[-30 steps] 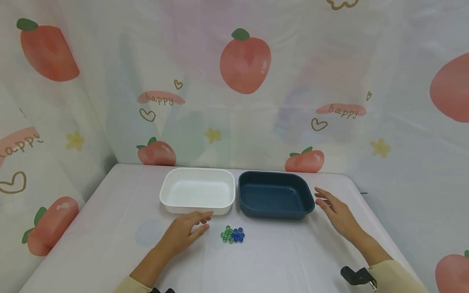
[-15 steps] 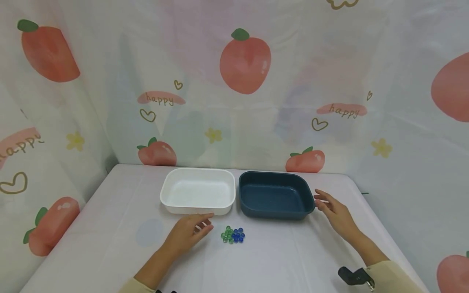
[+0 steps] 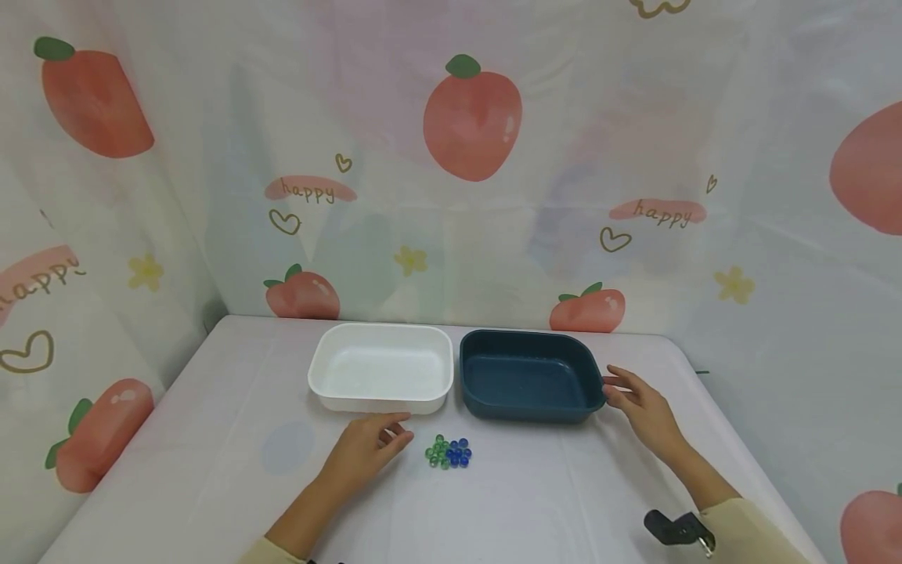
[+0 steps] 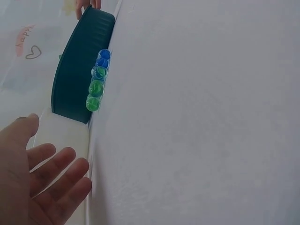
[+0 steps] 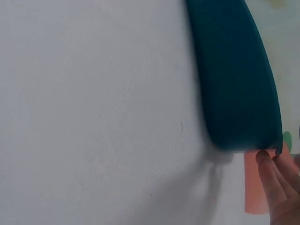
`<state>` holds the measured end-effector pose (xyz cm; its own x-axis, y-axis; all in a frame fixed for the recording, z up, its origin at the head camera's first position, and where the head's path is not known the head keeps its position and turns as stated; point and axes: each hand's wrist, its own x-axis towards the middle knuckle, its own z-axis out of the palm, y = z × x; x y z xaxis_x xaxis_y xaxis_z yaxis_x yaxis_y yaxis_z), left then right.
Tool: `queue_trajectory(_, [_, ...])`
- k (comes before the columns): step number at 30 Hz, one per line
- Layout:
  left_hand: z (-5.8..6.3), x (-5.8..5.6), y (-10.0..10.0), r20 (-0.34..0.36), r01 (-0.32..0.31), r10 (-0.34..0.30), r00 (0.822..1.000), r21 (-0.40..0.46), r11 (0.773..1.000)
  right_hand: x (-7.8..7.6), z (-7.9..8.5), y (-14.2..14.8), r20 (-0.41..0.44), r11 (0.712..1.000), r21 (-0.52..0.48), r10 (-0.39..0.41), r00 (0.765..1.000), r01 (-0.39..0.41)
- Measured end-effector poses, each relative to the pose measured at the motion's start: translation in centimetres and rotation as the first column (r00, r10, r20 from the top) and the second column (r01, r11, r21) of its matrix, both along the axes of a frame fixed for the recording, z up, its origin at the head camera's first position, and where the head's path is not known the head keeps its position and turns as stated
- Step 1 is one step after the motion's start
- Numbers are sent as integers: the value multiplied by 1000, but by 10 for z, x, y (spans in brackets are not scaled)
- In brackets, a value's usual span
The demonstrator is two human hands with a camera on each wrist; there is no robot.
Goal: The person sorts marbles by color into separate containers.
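Dark blue tray (image 3: pixel 524 409): here it is, upright towards the far edge of the worktop (image 3: pixel 535 501), on the person's right, with just a narrow gap between it and the white tray (image 3: pixel 352 403).
Tray handling: looks like stiff, smooth plastic, so I'd call it light and in little danger of breaking; the sound hold would be at the rim, one hand on each short end, as a one-sided push could easily skid it over the cloth.
White tray: alongside, much the same shape, and I'd expect it to handle the same way.
Marbles: a small cluster in front of the trays, green marbles (image 3: pixel 435 450) on the left, blue marbles (image 3: pixel 459 453) on the right, packed close together.
Marble handling: glassy, hard and slick by the look of them, ready to roll at a nudge; a fingertip pinch round the middle, one at a time, seems safest.
Right hand (image 3: pixel 650 417): fingers nearly straight and loosely parted, nothing gripped; the tips touch the dark blue tray's right end, near the rim.
Left hand (image 3: pixel 358 450): relaxed, fingers spread and gently bent, holding nothing; it's just in front of the white tray, beside the marbles, though whether a fingertip meets that wall I can't tell.
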<state>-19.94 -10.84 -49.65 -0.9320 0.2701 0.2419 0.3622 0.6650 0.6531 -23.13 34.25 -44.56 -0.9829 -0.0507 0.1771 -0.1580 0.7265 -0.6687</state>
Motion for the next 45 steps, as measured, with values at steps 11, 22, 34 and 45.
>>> queue_trajectory(11, [-2, -3, 5, 79, -7, 1, 997, 69, 998, -4, -3, -3, 48, 1000, -15, -25, 999, 26])
queue_trajectory(22, [0, -3, 12, 144, -15, -1, 990, 112, 994, -4, -2, -4, 78, 999, -38, -19, 997, 22])
queue_trajectory(34, [-2, -3, 17, 196, -1, -31, 980, 159, 987, -4, 2, -6, 186, 990, -140, -9, 983, 36])
queue_trajectory(45, [1, 0, 23, 212, 40, -78, 974, 176, 984, -12, -1, -1, 360, 877, -465, 63, 931, 120])
